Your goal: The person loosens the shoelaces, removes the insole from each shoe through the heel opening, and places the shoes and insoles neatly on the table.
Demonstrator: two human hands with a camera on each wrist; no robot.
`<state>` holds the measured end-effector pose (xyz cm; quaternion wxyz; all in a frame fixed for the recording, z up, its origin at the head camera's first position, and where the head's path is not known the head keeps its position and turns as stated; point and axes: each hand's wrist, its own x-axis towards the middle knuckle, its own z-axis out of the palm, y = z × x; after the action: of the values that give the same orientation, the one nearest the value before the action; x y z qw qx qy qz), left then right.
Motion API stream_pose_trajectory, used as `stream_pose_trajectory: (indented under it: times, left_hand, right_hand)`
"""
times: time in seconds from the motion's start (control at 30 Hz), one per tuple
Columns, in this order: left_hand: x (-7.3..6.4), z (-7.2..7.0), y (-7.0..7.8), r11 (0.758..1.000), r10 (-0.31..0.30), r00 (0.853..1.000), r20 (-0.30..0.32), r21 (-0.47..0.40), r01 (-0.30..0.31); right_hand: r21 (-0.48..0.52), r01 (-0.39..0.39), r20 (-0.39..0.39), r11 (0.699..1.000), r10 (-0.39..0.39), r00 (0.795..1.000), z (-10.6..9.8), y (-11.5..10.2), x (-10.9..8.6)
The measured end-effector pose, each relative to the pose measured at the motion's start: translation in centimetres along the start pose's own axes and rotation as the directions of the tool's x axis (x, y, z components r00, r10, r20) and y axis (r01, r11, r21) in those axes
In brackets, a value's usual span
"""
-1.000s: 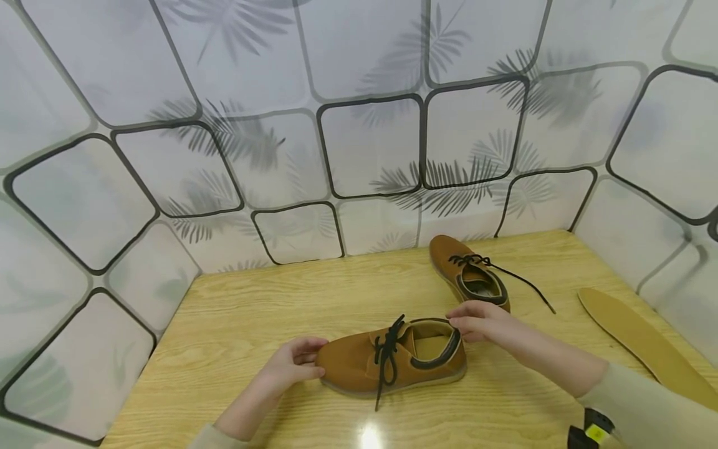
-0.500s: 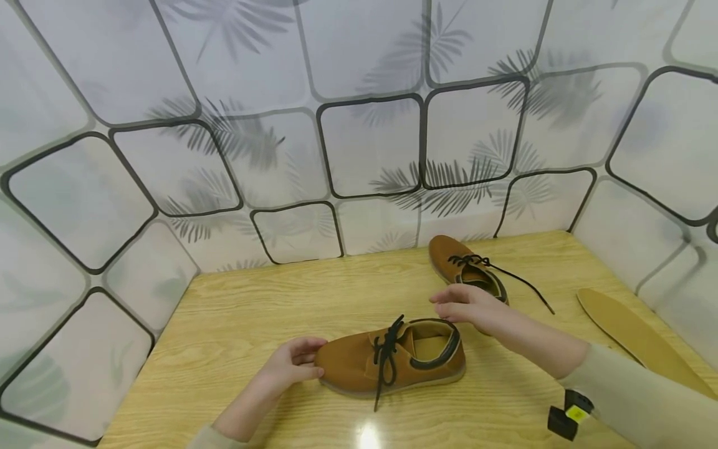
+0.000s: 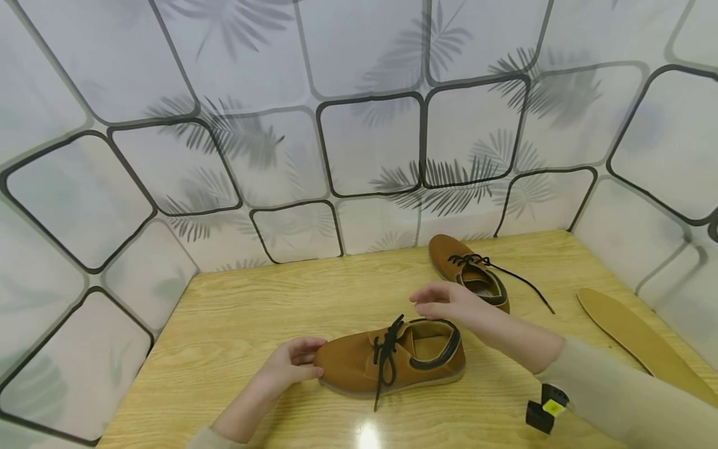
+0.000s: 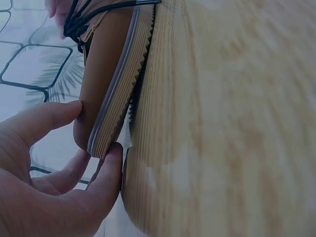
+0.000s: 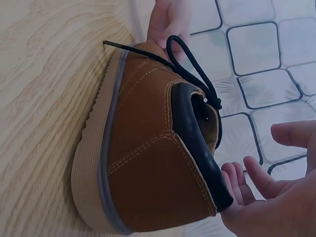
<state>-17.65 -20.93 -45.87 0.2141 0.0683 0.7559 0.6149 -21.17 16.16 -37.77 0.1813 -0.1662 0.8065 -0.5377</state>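
The right hand (image 3: 449, 304) has let go of the near shoe's (image 3: 392, 362) heel collar and hovers open (the left hand (image 3: 291, 365) grips the toe).

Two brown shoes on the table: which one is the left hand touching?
The near shoe, toe pointing left. The left hand holds its toe. The far shoe, by the wall with its lace trailing right, is touched by neither hand.
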Motion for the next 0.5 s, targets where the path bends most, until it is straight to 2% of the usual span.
stream_pose_trajectory:
  times: [0.5]
  left_hand:
    - [0.1, -0.2, 0.1, 1.0, -0.002, 1.0, 0.006, 0.004, 0.002]
  right_hand:
    - [-0.048, 0.023, -0.02, 0.999, -0.024, 1.0, 1.7, -0.2, 1.6]
